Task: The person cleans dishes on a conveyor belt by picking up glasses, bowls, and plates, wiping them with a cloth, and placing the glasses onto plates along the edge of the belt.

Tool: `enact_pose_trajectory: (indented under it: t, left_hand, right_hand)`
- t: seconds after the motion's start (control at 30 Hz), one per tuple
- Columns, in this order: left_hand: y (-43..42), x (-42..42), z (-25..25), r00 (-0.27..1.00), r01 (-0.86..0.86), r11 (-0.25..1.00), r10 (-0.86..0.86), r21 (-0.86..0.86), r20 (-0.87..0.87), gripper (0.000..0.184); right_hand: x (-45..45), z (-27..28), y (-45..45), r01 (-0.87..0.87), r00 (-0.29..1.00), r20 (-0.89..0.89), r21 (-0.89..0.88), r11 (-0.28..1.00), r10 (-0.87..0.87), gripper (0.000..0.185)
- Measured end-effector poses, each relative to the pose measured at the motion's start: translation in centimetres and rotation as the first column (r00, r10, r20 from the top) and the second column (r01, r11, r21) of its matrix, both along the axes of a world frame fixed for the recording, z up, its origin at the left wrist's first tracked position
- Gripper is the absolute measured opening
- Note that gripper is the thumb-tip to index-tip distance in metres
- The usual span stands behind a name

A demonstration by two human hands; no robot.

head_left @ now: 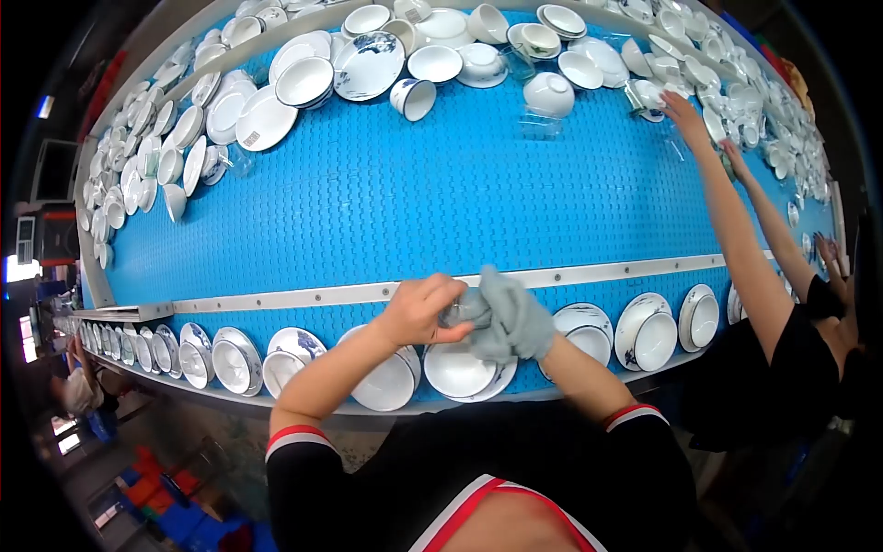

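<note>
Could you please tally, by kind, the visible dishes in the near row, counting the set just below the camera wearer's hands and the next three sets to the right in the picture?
Bowls: 4
Plates: 4
Total: 8
Anything hidden underneath is not counted.

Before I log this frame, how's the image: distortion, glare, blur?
Head view: strong fisheye distortion, the blue surface curving at its far edge, corners black; head view: bright patches at far left blown out; head view: the grey-covered right hand looks slightly blurred.
</note>
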State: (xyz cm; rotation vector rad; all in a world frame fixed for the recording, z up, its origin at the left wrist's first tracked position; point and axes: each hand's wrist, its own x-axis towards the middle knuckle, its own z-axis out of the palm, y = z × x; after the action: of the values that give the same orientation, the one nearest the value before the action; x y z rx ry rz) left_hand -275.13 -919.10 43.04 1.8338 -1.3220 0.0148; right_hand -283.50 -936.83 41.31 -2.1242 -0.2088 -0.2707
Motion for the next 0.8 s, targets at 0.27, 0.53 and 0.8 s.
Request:
enact_pose_trajectory:
  t: [0.27, 0.53, 0.8]
  left_hand:
    - [-5.9, -6.1, 0.0, 0.330, -0.528, 0.845, 0.298, 0.087, -0.896, 0.014]
    - [4.4, -16.3, -1.7, 0.196, -0.944, 0.315, 0.777, 0.100, -0.599, 0.027]
    - [-4.7, -14.7, 3.0, 0.367, -0.927, 0.375, 0.886, -0.024, -0.283, 0.041]
  right_hand:
    - [1.6, -8.5, -6.8, -0.488, 0.865, -0.157, -0.044, 0.872, 0.476, 0.020]
    - [10.6, -0.2, -14.3, 0.314, 0.917, -0.163, -0.269, 0.910, -0.365, 0.065]
    - [19.8, -1.9, -14.6, 0.487, 0.778, -0.083, -0.547, 0.681, -0.623, 0.053]
